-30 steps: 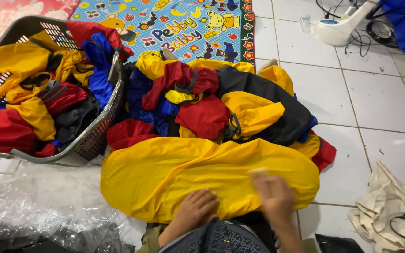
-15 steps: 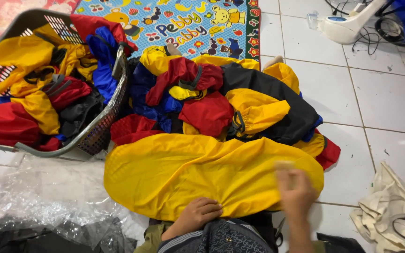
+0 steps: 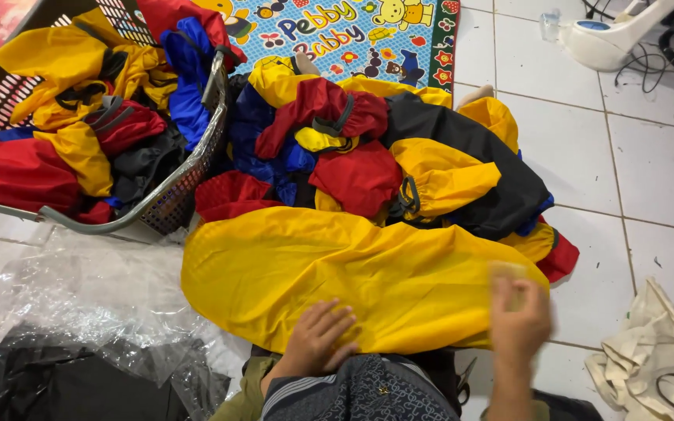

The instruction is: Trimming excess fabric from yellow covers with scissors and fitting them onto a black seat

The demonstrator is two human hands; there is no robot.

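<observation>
The left hand (image 3: pixel 317 337) lies flat, fingers spread, on the large yellow nylon cover (image 3: pixel 352 273) at lower centre; the right hand (image 3: pixel 518 316), blurred, pinches its right edge.

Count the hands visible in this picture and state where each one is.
2. The left hand lies flat on the near edge of the spread yellow fabric. The right hand is raised, blurred, over the fabric's right end. None seem hidden.

basket (image 3: pixel 173 204) left of heap (image 3: pixel 399 148)
</observation>
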